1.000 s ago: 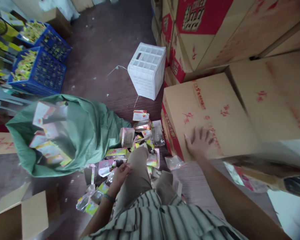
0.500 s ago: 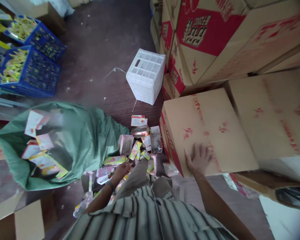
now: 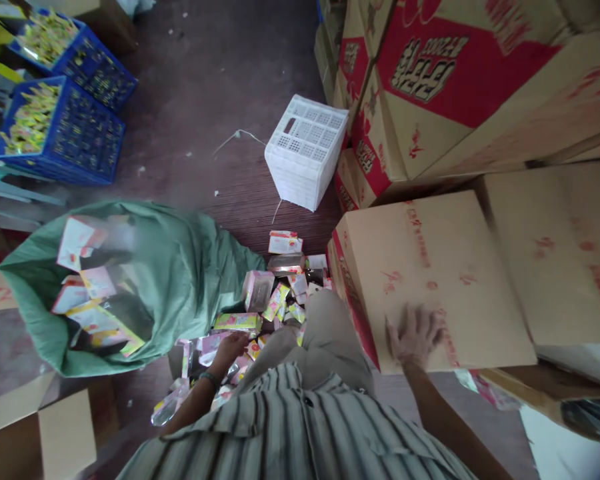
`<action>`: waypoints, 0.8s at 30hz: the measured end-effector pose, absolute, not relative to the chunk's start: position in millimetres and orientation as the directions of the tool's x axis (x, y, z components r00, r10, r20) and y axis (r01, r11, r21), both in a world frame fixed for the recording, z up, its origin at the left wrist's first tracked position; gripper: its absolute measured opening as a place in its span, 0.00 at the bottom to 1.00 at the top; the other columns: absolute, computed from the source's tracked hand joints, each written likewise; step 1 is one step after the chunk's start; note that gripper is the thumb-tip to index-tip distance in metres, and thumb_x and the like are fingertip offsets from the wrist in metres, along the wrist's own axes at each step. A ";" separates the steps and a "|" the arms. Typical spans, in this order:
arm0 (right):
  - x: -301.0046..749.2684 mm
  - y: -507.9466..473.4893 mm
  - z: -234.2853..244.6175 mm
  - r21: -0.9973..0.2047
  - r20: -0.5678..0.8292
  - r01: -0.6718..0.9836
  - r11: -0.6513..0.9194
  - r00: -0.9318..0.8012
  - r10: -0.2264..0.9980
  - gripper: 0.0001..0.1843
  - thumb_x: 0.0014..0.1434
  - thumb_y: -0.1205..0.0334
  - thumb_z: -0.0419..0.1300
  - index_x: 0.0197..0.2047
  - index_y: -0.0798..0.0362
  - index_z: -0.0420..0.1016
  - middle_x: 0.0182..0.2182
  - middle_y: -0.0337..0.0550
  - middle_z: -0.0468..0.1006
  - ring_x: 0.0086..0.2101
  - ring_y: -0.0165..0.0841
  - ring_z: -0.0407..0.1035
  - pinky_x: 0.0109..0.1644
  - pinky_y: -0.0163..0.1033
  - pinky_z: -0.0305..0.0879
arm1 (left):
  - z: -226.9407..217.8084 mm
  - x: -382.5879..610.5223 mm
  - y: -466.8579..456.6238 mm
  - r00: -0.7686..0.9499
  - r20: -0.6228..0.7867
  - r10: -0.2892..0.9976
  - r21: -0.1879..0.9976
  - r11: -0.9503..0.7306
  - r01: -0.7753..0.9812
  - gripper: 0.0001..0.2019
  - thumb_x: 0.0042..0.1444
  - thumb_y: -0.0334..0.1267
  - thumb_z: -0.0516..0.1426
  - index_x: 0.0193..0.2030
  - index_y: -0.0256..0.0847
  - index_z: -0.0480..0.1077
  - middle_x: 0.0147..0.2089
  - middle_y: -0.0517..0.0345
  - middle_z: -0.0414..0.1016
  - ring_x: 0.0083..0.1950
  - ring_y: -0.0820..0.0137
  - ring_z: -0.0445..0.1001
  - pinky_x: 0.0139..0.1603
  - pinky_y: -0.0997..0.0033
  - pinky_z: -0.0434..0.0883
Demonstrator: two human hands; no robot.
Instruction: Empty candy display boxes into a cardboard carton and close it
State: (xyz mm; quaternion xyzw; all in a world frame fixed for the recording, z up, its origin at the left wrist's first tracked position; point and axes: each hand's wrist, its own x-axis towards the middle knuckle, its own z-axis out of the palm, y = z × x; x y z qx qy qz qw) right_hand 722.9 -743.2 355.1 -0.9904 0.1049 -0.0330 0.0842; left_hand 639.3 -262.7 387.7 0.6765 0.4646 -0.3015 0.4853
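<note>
My right hand [image 3: 416, 335] lies on the top of a closed cardboard carton [image 3: 430, 267] with red print, its fingers spread. My left hand [image 3: 233, 348] hangs low over small printed packing boxes strewn on the floor. Its fingers are loosely bent and nothing shows in them. Close by it lies a yellow-and-pink box [image 3: 237, 323], and beyond that a box with a clear window [image 3: 259, 291]. A green sack [image 3: 190, 267] lies on its side to the left, its mouth showing torn and flattened boxes [image 3: 97, 310].
A white plastic crate [image 3: 305, 153] stands upside down ahead. Stacked red-printed cartons [image 3: 430, 73] rise at the right. Blue crates [image 3: 83, 140] of small yellow packets stand at the far left. An opened cardboard box [image 3: 67, 427] is at the lower left.
The view has swung a little to the left. My right knee has come forward beside the carton. My left hand has drawn back slightly; my right hand stays on the carton.
</note>
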 end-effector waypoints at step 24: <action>708.6 -746.4 372.2 -0.230 -0.038 -0.156 -0.961 0.988 -0.151 0.50 0.62 0.38 0.55 0.77 0.24 0.27 0.77 0.30 0.30 0.72 0.67 0.36 0.71 0.82 0.39 | 425.0 691.0 -285.7 0.200 -0.867 0.457 0.267 0.086 0.960 0.08 0.60 0.39 0.60 0.39 0.36 0.76 0.26 0.58 0.75 0.27 0.71 0.73 0.31 0.72 0.66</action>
